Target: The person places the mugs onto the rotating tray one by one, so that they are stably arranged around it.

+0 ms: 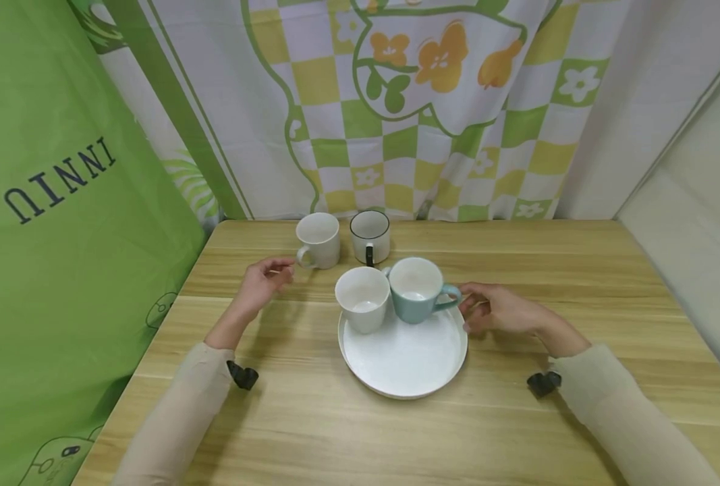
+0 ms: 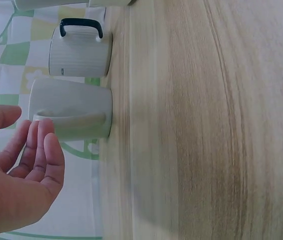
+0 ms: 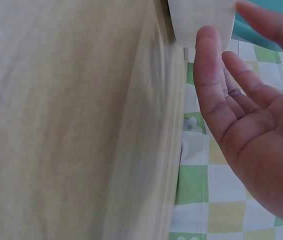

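My left hand [image 1: 265,283] reaches out with loosely bent fingers, its fingertips close to the handle of a plain white mug [image 1: 323,243]. In the left wrist view that mug [image 2: 71,100] stands just past the fingers, with nothing between finger and thumb. A round white tray [image 1: 405,368] bears a white cup [image 1: 362,304] and a teal mug [image 1: 414,304] with a pale inside, side by side toward its back. At the tray's right rim, my right hand [image 1: 499,310] has its fingers apart and relaxed near the teal mug's handle. Its palm [image 3: 261,130] shows bare in the right wrist view.
Beside the plain white mug stands a white mug with a black rim and black handle [image 1: 372,236], near the back edge of the wooden table [image 1: 311,418]. A patterned curtain [image 1: 420,148] hangs behind, and a green cloth [image 1: 80,256] hangs along the left side.
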Action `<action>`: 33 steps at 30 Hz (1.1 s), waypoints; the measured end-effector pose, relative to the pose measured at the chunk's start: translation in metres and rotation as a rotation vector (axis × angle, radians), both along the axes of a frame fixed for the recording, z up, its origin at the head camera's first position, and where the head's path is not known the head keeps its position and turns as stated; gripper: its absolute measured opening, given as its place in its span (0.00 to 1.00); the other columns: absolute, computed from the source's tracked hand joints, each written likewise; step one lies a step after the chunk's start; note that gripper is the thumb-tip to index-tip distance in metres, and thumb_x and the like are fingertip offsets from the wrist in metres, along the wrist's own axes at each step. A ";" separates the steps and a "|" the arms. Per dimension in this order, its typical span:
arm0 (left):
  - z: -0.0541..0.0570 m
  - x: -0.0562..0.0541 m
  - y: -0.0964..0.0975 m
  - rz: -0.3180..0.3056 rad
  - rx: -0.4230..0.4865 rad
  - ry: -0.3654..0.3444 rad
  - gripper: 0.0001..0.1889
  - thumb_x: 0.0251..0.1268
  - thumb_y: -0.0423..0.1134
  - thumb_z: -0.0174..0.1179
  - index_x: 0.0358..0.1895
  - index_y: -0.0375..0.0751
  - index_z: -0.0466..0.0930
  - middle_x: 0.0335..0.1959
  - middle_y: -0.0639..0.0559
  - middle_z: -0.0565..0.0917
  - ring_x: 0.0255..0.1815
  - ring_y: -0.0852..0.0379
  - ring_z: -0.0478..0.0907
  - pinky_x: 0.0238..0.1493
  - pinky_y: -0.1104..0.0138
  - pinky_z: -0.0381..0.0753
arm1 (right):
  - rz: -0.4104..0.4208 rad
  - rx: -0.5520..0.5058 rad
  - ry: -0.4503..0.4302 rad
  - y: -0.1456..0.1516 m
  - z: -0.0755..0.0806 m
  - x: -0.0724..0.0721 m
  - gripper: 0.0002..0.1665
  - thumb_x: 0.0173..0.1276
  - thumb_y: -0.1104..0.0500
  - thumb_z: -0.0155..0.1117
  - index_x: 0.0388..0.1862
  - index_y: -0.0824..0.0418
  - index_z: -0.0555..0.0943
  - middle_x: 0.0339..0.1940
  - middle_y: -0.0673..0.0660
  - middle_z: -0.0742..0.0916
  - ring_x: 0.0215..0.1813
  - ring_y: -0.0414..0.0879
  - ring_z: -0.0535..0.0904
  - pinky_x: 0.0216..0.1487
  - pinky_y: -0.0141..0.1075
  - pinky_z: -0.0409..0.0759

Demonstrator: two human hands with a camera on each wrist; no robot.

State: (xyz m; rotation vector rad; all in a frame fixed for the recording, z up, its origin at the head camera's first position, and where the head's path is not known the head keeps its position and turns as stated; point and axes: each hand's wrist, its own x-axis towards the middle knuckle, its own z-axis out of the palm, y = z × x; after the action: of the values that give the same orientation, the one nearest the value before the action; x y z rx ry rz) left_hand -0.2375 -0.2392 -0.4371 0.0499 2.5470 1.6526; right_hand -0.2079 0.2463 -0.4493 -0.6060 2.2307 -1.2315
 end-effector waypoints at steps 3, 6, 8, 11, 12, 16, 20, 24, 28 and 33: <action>-0.001 -0.003 -0.001 0.021 0.013 -0.006 0.19 0.76 0.40 0.55 0.64 0.35 0.75 0.55 0.36 0.78 0.41 0.64 0.80 0.54 0.49 0.82 | 0.010 -0.022 -0.022 0.001 -0.002 0.000 0.48 0.62 0.62 0.73 0.74 0.70 0.58 0.53 0.70 0.82 0.45 0.51 0.85 0.42 0.37 0.86; -0.001 -0.005 -0.001 0.041 0.015 -0.011 0.20 0.76 0.40 0.55 0.65 0.35 0.74 0.57 0.37 0.77 0.41 0.64 0.80 0.53 0.51 0.82 | 0.027 -0.049 -0.034 0.001 -0.004 0.001 0.49 0.61 0.63 0.73 0.76 0.68 0.57 0.51 0.70 0.81 0.43 0.50 0.85 0.40 0.42 0.88; -0.002 -0.007 -0.001 0.050 0.014 -0.013 0.20 0.75 0.40 0.55 0.65 0.35 0.73 0.58 0.37 0.77 0.41 0.63 0.80 0.51 0.54 0.83 | 0.036 -0.056 -0.034 0.001 -0.004 0.001 0.49 0.61 0.64 0.73 0.76 0.67 0.58 0.50 0.69 0.81 0.42 0.49 0.86 0.39 0.44 0.88; -0.003 -0.009 -0.001 0.059 0.017 -0.016 0.21 0.76 0.40 0.55 0.66 0.34 0.72 0.59 0.36 0.76 0.41 0.62 0.79 0.48 0.59 0.84 | 0.037 -0.048 -0.031 0.001 -0.004 0.002 0.48 0.60 0.63 0.73 0.75 0.66 0.60 0.50 0.68 0.81 0.42 0.48 0.86 0.39 0.44 0.88; -0.003 -0.010 -0.001 0.059 0.021 -0.018 0.22 0.76 0.40 0.55 0.66 0.34 0.72 0.60 0.36 0.76 0.41 0.63 0.79 0.47 0.61 0.84 | 0.041 -0.048 -0.031 0.001 -0.003 0.002 0.47 0.61 0.63 0.73 0.75 0.66 0.59 0.50 0.68 0.81 0.42 0.48 0.86 0.39 0.44 0.88; -0.004 -0.013 -0.002 0.065 0.031 -0.026 0.22 0.76 0.41 0.55 0.67 0.35 0.72 0.61 0.35 0.76 0.41 0.64 0.79 0.46 0.63 0.84 | 0.038 -0.044 -0.052 0.001 -0.002 0.003 0.48 0.60 0.63 0.74 0.75 0.67 0.58 0.51 0.70 0.80 0.43 0.49 0.86 0.40 0.45 0.88; -0.004 -0.015 -0.001 0.063 0.022 -0.040 0.22 0.76 0.44 0.55 0.68 0.38 0.72 0.63 0.37 0.76 0.44 0.61 0.80 0.51 0.58 0.83 | 0.046 -0.053 -0.077 0.000 -0.001 0.004 0.52 0.60 0.64 0.74 0.77 0.65 0.54 0.53 0.72 0.78 0.43 0.51 0.84 0.40 0.44 0.88; -0.004 -0.017 0.001 0.045 0.015 -0.042 0.23 0.77 0.46 0.54 0.68 0.40 0.72 0.64 0.38 0.76 0.49 0.53 0.82 0.55 0.53 0.82 | 0.060 -0.038 -0.046 0.000 -0.001 0.005 0.56 0.59 0.62 0.76 0.79 0.62 0.53 0.52 0.71 0.77 0.44 0.52 0.82 0.38 0.41 0.87; -0.005 -0.019 0.002 0.032 0.021 -0.035 0.23 0.77 0.47 0.54 0.67 0.39 0.73 0.63 0.38 0.77 0.49 0.53 0.82 0.55 0.51 0.82 | 0.080 -0.004 -0.005 -0.001 -0.001 0.005 0.55 0.59 0.60 0.77 0.79 0.60 0.55 0.51 0.69 0.77 0.43 0.52 0.81 0.35 0.36 0.86; -0.006 -0.020 0.004 0.026 0.041 -0.026 0.22 0.77 0.45 0.54 0.66 0.38 0.74 0.62 0.37 0.77 0.43 0.62 0.82 0.55 0.49 0.82 | 0.084 0.009 -0.011 0.000 0.000 0.005 0.55 0.59 0.60 0.77 0.78 0.60 0.54 0.50 0.69 0.76 0.41 0.50 0.81 0.34 0.33 0.84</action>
State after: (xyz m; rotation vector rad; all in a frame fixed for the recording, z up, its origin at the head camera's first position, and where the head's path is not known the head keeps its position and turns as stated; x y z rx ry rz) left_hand -0.2572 -0.2348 -0.4434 -0.0018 2.5056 1.7039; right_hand -0.2025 0.2460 -0.4498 -0.6806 2.1779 -1.1796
